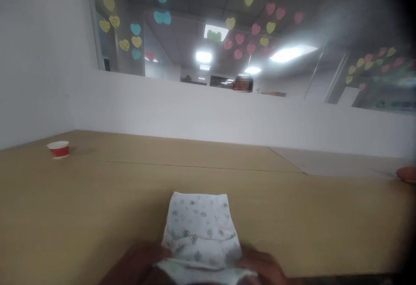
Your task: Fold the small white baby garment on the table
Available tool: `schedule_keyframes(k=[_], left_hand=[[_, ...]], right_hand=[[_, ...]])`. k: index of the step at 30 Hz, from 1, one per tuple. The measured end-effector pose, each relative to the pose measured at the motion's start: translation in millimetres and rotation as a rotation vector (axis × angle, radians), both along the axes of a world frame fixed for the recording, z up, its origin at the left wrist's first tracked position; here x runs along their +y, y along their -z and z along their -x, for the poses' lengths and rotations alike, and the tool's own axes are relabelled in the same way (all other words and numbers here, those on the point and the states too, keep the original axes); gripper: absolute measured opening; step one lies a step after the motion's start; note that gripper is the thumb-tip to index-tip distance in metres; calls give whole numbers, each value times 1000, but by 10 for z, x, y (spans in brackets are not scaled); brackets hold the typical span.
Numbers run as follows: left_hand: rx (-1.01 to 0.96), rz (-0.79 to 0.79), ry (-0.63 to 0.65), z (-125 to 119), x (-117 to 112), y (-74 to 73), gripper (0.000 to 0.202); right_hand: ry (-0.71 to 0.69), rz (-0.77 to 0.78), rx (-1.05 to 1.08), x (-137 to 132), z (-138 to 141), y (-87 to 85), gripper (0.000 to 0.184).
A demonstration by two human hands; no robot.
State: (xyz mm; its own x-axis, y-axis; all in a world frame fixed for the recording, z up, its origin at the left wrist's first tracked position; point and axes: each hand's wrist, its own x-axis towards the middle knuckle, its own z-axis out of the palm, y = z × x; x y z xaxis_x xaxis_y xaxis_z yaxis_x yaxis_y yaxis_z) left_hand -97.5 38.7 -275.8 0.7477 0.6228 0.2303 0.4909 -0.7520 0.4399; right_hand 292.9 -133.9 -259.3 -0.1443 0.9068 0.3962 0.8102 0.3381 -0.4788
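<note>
A small folded white cloth (199, 226) with a faint printed pattern lies on the wooden table (97, 207), close to its near edge. My left hand (138, 263) is at the cloth's near left corner and my right hand (263, 265) at its near right corner. Both hands touch the cloth's near edge. They are blurred and cut off by the bottom of the picture, so their fingers do not show clearly.
A small red and white paper cup (59, 149) stands at the far left of the table. A reddish object (407, 174) sits at the right edge. A white partition wall (208, 116) runs behind the table, with glass and heart stickers above. A person's head shows beyond it.
</note>
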Motion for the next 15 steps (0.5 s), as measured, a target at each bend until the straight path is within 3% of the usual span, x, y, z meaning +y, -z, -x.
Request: schedule_keyframes(k=[3, 4, 7, 10, 15], left_hand=[[-61, 282, -176, -252, 194, -394, 46], [-82, 336, -168, -365, 301, -540, 51], [-120, 404, 37, -677, 704, -844, 57], [-106, 470, 55, -852, 1083, -851, 54], [-43, 277, -111, -907, 1323, -600, 45]], right_hand=[[215, 29, 252, 313, -24, -238, 51], [186, 93, 309, 470, -37, -340, 55], [-30, 247, 456, 999, -93, -603, 58], [-32, 299, 518, 1443, -144, -638, 57], [230, 225, 451, 1758, -159, -344, 42]])
